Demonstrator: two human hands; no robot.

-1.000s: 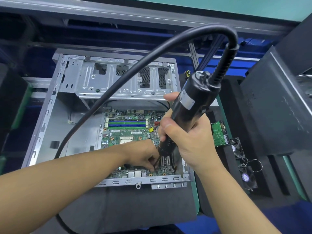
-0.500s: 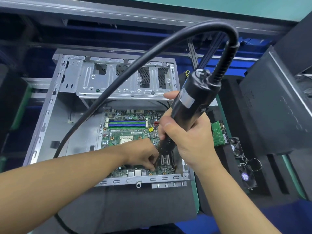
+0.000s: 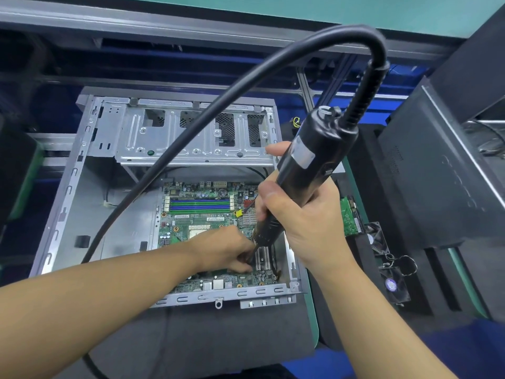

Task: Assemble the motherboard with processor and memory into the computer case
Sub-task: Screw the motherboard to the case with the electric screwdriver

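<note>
One computer case [image 3: 68, 214] lying open on its side; its left half is just bare metal floor. One motherboard [image 3: 202, 222] sits flat in the case's near right corner, so the task's main piece is already in there; I count four memory slots [image 3: 199, 205] on it, blue and green, running left to right. Left hand [image 3: 226, 250] reaches in over the near edge with fingers curled, pinching right at the bit end of the electric screwdriver [image 3: 308, 170]; can't tell if there's a screw under those fingertips. Just one driver, and its long axis is tilted: top leans off to the far right, bit points down and left onto the board near the expansion slots. Right hand [image 3: 303, 222] is clenched round the driver body. Judging by that, the left hand is nearer the screw spot and steers; the right only has to push down along the tilt. Off the case's right edge: one loose green board [image 3: 351, 217], two small fans [image 3: 390, 283].
</note>
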